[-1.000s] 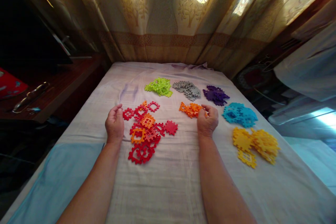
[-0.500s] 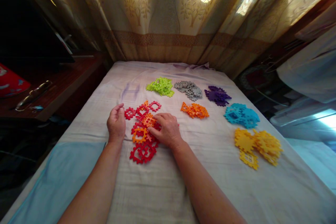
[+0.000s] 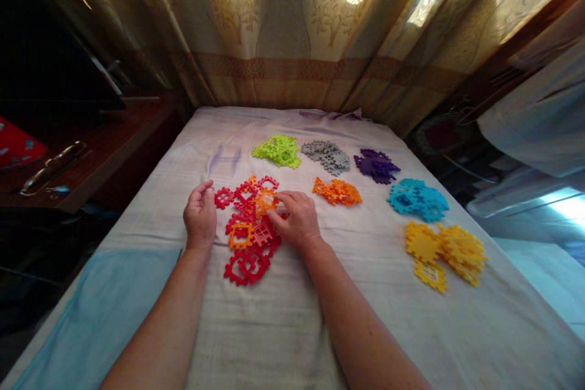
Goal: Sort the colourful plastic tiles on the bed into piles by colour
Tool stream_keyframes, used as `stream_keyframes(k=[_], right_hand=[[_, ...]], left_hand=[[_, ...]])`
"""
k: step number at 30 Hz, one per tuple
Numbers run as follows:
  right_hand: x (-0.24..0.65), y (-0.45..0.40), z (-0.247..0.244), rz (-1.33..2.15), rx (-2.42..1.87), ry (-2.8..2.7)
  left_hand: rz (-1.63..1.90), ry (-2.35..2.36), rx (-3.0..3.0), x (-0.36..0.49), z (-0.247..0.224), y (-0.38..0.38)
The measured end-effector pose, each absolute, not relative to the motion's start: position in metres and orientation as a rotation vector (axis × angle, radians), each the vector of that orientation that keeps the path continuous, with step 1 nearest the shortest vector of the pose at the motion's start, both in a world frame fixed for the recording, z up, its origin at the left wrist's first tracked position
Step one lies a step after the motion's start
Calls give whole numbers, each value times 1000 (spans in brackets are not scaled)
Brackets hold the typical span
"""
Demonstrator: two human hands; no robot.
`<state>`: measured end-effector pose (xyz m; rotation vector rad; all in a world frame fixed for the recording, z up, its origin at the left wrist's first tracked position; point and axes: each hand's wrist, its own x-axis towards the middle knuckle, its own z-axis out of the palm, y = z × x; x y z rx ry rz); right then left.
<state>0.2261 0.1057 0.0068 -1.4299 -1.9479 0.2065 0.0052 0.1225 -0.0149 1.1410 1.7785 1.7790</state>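
Observation:
A mixed pile of red toothed plastic building pieces (image 3: 247, 265) lies in front of me, with orange pieces among them. My right hand (image 3: 297, 219) reaches in from the right and pinches an orange window-like piece (image 3: 265, 202) by its right edge, between thumb and fingers. Another orange square frame (image 3: 241, 236) lies on the red ones, beside a pinkish-red window piece (image 3: 262, 234). My left hand (image 3: 200, 214) rests on its side at the pile's left, fingers curled in, with nothing seen in them. Nearest to it is a small red frame (image 3: 223, 198).
Sorted heaps lie on the sheet (image 3: 283, 329): lime green (image 3: 277, 151), grey (image 3: 326, 156), purple (image 3: 376, 166), orange (image 3: 337, 191), blue (image 3: 418, 200) and yellow (image 3: 461, 253). A light-blue cloth (image 3: 123, 298) lies front left. A curtain (image 3: 283, 30) hangs behind; a dark wooden cabinet (image 3: 141, 134) stands left.
My right hand has shifted slightly right and up with the orange window piece, uncovering the pinkish-red window piece below. My left hand has stayed beside the pile.

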Motion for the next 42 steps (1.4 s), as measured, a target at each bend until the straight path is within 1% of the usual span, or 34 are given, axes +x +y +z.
stream_keyframes(k=[5, 8, 15, 22, 27, 34, 38, 42], right_hand=[[276, 123, 0, -22, -1640, -1667], [301, 127, -5, -99, -1787, -1512], [312, 125, -7, -94, -1943, -1403], [309, 124, -6, -142, -1937, -1408], [290, 122, 1, -123, -1760, -1545], [232, 108, 11, 237, -1416, -2114], [215, 101, 13, 320, -1473, -2333], [218, 101, 16, 303, -1621, -2357]], left_hand=[[1779, 1768, 1134, 5, -16, 123], [1785, 1757, 1127, 5, -16, 123], [1786, 1752, 1117, 6, -14, 122], [1793, 1749, 1110, 7, -13, 122], [1793, 1736, 1100, 7, -14, 122], [1791, 1730, 1102, 6, -15, 123], [1795, 1729, 1099, 7, -15, 123], [1790, 1731, 1115, 8, -15, 122]])
